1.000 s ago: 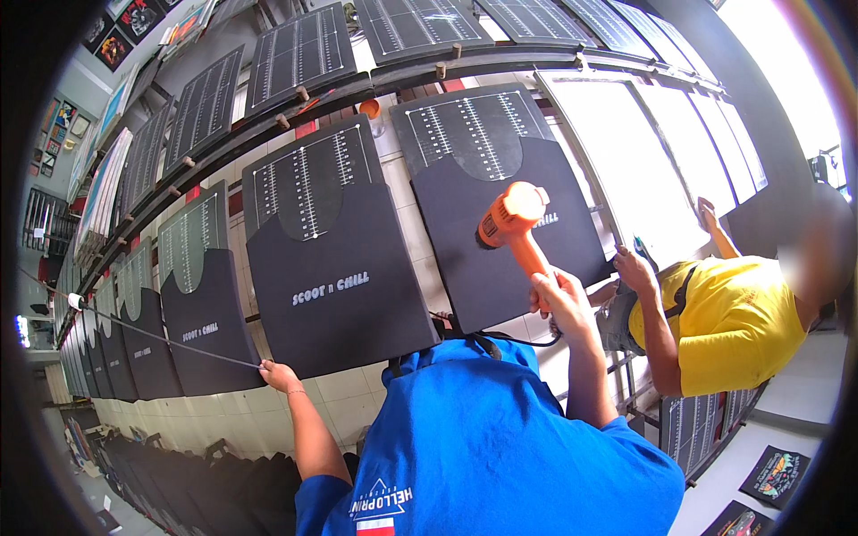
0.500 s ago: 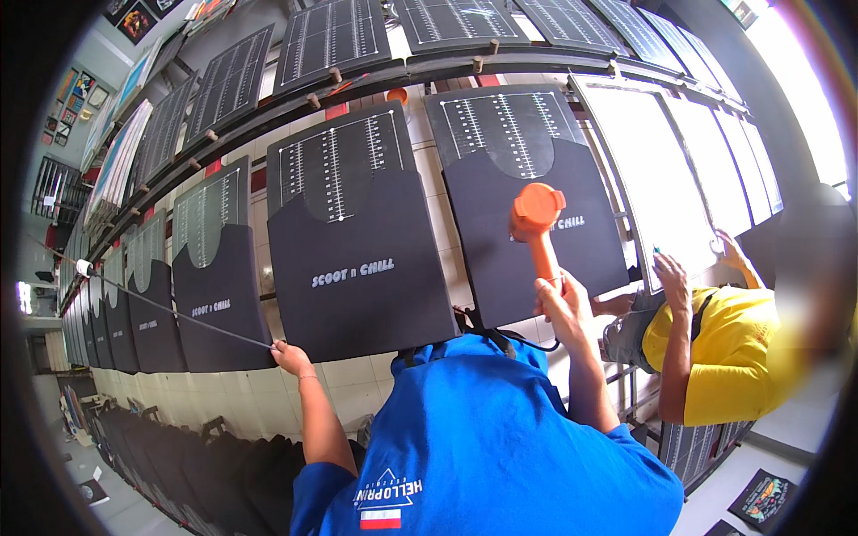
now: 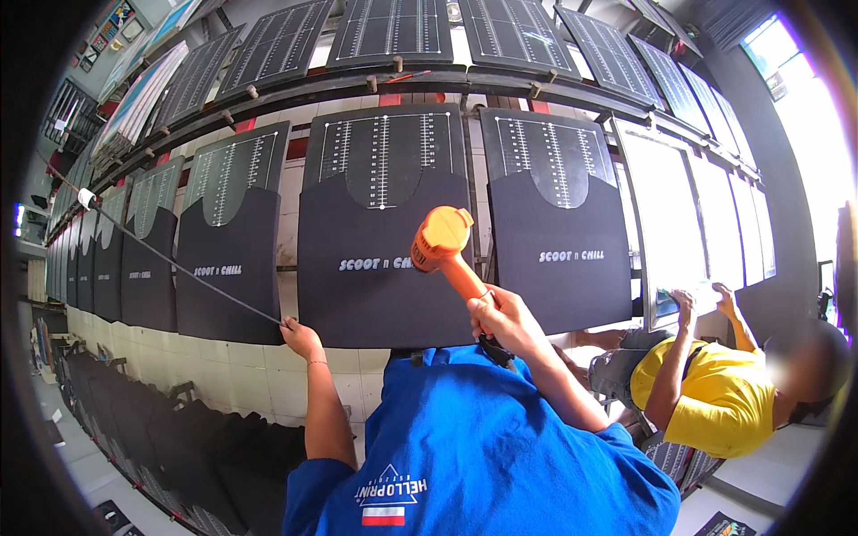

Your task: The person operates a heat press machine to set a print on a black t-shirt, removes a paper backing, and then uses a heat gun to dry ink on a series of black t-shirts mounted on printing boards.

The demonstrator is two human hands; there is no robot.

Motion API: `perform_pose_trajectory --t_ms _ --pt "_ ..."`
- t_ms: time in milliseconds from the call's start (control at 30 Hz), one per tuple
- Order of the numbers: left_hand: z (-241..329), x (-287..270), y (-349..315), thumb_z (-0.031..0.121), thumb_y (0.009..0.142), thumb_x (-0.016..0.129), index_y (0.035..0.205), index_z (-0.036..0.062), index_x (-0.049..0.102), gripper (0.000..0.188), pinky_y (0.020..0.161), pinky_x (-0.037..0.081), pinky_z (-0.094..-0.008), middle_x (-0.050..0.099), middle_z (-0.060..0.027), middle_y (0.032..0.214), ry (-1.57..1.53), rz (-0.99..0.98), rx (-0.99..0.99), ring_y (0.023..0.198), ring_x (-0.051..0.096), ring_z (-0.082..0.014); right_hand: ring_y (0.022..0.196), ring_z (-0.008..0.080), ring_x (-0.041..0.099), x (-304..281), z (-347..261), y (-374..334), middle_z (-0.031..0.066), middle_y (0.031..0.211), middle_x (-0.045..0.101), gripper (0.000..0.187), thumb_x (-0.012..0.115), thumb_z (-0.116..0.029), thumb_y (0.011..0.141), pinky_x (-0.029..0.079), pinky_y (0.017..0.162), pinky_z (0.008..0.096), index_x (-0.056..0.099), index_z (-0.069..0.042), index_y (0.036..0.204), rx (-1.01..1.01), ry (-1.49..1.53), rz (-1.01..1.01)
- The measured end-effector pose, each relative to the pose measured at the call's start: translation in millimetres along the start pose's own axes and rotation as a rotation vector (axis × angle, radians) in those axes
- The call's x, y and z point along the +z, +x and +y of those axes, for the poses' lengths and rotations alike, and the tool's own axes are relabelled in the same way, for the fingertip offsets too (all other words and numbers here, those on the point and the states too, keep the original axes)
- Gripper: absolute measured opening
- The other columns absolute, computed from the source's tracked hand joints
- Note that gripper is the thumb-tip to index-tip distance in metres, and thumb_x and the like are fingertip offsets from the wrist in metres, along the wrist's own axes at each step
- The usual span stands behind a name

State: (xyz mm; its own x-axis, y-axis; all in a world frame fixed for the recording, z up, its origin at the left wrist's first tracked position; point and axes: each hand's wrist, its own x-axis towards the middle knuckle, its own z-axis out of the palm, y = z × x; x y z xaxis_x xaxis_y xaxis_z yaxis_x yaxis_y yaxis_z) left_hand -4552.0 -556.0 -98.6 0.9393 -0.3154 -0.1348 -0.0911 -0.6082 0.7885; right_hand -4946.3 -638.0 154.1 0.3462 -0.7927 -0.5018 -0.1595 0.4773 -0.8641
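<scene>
My right hand [image 3: 508, 320] grips the handle of an orange hair dryer [image 3: 447, 234]. Its round head hangs over the right part of the pale lettering on a black shirt [image 3: 380, 308] in front of me. That shirt is pulled over a dark board [image 3: 365, 147] marked with white scales, which shows at the neckline. On the left, my left hand [image 3: 302, 339] pinches a thin dark cable [image 3: 214, 285] at the near edge of the shirts. The cable runs taut up to the far left, with a white piece [image 3: 86, 197] on it. Another printed black shirt [image 3: 563, 290] lies to the right.
More shirt-covered boards [image 3: 228, 295] line up to the left. Behind a rail [image 3: 340, 87] with pegs stands a second row of bare boards [image 3: 389, 31]. At right, a person in a yellow shirt [image 3: 706, 380] has both hands on a framed screen [image 3: 657, 223]. Dark garments [image 3: 206, 429] hang at lower left.
My right hand has carried the hair dryer left, from the right-hand shirt to the middle one. The left hand keeps hold of the cable. The whole view has turned slightly.
</scene>
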Motion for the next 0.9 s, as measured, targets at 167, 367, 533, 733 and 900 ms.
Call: perform_pose_trajectory --t_ms 167,367,533,733,900 --pt "-11 3 2 0.031 0.104 0.038 0.110 -0.0091 0.059 0.045 0.091 0.045 -0.0438 0.064 -0.0257 0.112 -0.053 0.087 0.067 0.105 0.061 -0.0391 0.066 0.0080 0.059 0 -10 7 0.0010 0.074 0.058 0.037 0.062 -0.031 0.096 0.049 0.061 0.0236 0.058 0.002 0.114 0.099 -0.065 0.016" --pt "1 1 -4 0.031 0.102 0.037 0.103 -0.0111 0.059 0.047 0.087 0.044 -0.0463 0.064 -0.0271 0.102 -0.058 0.072 0.058 0.095 0.060 -0.0417 0.065 0.0076 0.058 7 -9 13 0.0010 0.072 0.057 0.031 0.061 -0.031 0.097 0.047 0.058 0.0225 0.059 -0.001 0.102 0.044 -0.068 0.049" --pt "5 -3 -5 0.033 0.103 0.038 0.103 -0.0108 0.060 0.049 0.087 0.044 -0.0468 0.064 -0.0279 0.103 -0.046 0.049 0.020 0.097 0.060 -0.0430 0.064 0.0074 0.058 31 -23 15 0.0013 0.073 0.058 0.030 0.059 -0.030 0.097 0.047 0.058 0.0229 0.059 0.000 0.102 0.036 -0.188 0.049" --pt "15 -5 -9 0.035 0.103 0.039 0.105 -0.0110 0.059 0.050 0.087 0.044 -0.0466 0.064 -0.0290 0.103 -0.062 0.064 -0.002 0.098 0.059 -0.0443 0.062 0.0053 0.056 42 -33 23 -0.0005 0.071 0.058 0.027 0.060 -0.029 0.097 0.046 0.057 0.0229 0.058 -0.003 0.091 0.038 -0.211 0.042" --pt "13 -8 -6 0.033 0.102 0.038 0.104 -0.0078 0.059 0.046 0.085 0.045 -0.0461 0.065 -0.0261 0.102 -0.031 0.029 0.026 0.095 0.061 -0.0423 0.067 0.0066 0.057 41 -37 29 0.0008 0.078 0.059 0.041 0.060 -0.027 0.097 0.049 0.062 0.0231 0.056 0.004 0.124 0.099 -0.243 -0.040"
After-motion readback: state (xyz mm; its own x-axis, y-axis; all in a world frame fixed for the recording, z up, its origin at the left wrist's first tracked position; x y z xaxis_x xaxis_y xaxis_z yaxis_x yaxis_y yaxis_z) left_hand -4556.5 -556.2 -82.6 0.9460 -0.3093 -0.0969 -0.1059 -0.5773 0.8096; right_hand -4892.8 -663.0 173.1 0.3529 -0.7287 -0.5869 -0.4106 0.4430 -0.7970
